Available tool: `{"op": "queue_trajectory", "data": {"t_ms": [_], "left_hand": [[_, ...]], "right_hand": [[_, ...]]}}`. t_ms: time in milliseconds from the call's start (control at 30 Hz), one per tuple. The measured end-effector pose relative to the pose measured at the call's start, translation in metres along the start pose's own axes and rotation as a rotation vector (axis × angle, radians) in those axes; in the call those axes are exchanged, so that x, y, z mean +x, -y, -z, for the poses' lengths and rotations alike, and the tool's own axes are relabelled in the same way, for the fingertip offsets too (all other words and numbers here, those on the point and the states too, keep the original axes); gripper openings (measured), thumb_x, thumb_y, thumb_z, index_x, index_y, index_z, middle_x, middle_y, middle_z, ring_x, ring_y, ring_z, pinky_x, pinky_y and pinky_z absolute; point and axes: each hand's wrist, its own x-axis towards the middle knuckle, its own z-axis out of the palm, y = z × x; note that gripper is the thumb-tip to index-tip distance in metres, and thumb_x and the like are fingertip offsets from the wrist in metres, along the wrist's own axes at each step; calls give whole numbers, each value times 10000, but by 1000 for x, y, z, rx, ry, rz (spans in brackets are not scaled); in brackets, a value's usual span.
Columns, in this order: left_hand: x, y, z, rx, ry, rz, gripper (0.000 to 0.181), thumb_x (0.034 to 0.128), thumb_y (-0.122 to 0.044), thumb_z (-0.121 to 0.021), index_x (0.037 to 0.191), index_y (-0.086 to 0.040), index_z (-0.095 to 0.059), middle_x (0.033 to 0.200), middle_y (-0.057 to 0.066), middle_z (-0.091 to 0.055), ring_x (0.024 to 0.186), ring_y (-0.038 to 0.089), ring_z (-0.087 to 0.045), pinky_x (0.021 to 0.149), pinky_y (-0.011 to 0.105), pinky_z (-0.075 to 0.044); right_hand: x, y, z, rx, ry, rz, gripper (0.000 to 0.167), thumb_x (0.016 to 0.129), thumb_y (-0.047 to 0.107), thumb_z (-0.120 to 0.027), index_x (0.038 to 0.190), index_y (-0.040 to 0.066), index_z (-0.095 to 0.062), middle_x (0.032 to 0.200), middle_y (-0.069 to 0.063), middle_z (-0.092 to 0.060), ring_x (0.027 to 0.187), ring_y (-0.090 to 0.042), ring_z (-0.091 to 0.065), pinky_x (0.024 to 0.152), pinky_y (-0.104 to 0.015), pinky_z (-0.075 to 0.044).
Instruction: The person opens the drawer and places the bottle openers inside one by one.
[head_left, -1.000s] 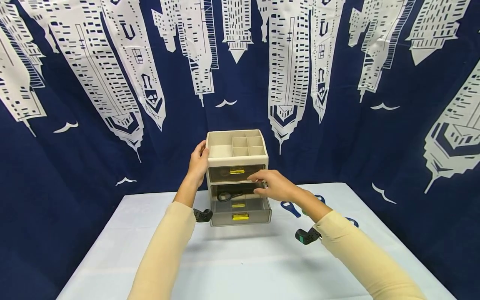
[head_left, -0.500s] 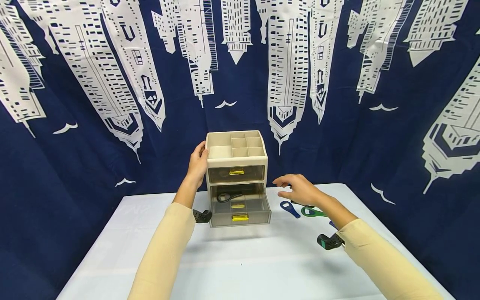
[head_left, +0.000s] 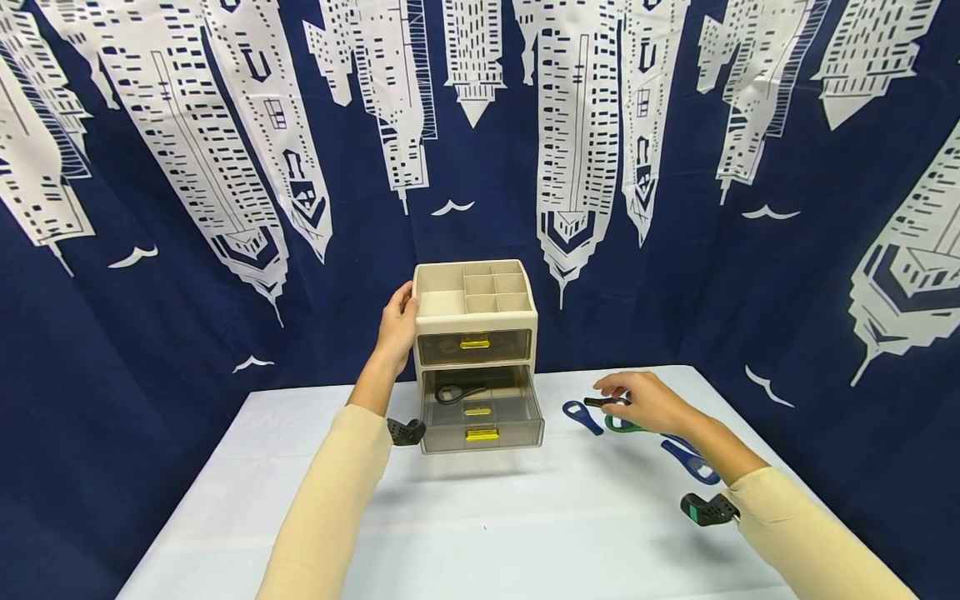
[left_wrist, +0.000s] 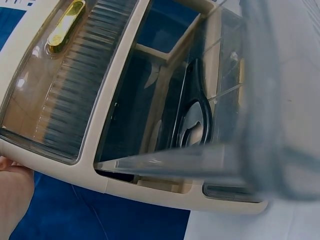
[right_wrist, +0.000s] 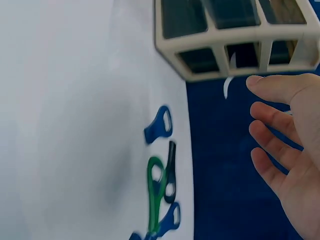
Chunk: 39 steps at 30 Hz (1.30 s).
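My left hand (head_left: 397, 325) holds the upper left side of a cream drawer organizer (head_left: 476, 321), fingers partly hidden at its edge. The organizer's middle clear drawer (head_left: 504, 433) is pulled out. Inside lies a black bottle opener (head_left: 459, 392), also seen in the left wrist view (left_wrist: 196, 112). My right hand (head_left: 651, 402), fingers loosely bent and apart, is above the table near another black bottle opener (head_left: 600, 402). Its grasp is empty in the right wrist view. Close by lie a green bottle opener (head_left: 619, 425) and a blue bottle opener (head_left: 582, 417).
More blue bottle openers (head_left: 690, 462) lie on the white table (head_left: 480, 533) under the right forearm. The organizer's top drawer (head_left: 472, 346) is closed, and its top tray has several compartments. A navy curtain (head_left: 360, 250) with white buildings hangs behind.
My right hand has moved from the organizer's front rightward and down to the bottle openers. My left hand and the pulled-out drawer have stayed in place.
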Motion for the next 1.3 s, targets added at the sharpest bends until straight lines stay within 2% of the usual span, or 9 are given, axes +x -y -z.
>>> {"op": "queue_trajectory", "data": {"t_ms": [133, 367, 633, 933, 1067, 1300], "left_hand": [[1, 0, 1, 1, 7, -2, 489, 1143, -207, -395, 1612, -82, -331, 1571, 137, -410, 1412, 275, -398, 1157, 425, -330], [1, 0, 3, 1, 4, -10, 477, 1145, -200, -386, 1605, -80, -342, 1558, 130, -428, 1399, 260, -407, 1156, 410, -326], [-1, 0, 7, -5, -6, -12, 478, 1143, -204, -394, 1605, -88, -348, 1565, 147, -420, 1397, 279, -410, 1153, 434, -330], [-6, 7, -6, -3, 7, 10, 480, 1143, -197, -391, 1608, -87, -345, 1573, 155, -411, 1411, 281, -404, 1154, 443, -334], [-3, 5, -4, -15, 15, 11, 488, 1146, -215, -393, 1616, -98, -333, 1591, 147, -394, 1425, 276, -390, 1166, 445, -315], [0, 0, 0, -9, -1, 9, 482, 1144, -205, -396, 1608, -87, -345, 1573, 146, -413, 1405, 271, -409, 1153, 430, -333]], "right_hand": [[-17, -13, 0, 5, -15, -50, 324, 882, 66, -812, 1187, -5, -730, 1049, -61, -732, 965, -318, -680, 847, -506, -556], [-44, -40, -5, 15, -23, -144, 348, 872, 71, -817, 1198, -9, -728, 1073, -83, -729, 971, -310, -673, 836, -485, -556], [-72, -62, -11, 18, -28, -199, 335, 886, 88, -810, 1189, -25, -722, 1050, -99, -724, 926, -284, -659, 808, -486, -539], [-118, -91, -26, -20, -24, -341, 396, 858, 169, -845, 1178, -30, -721, 1025, -86, -719, 926, -287, -662, 816, -508, -535], [-122, -96, -33, -76, -53, -358, 347, 840, 159, -838, 1108, -40, -744, 952, -62, -689, 858, -241, -621, 754, -473, -515], [-110, -95, -37, -73, -84, -369, 261, 823, 59, -785, 1042, -75, -739, 907, -78, -698, 844, -280, -645, 754, -498, -521]]}}
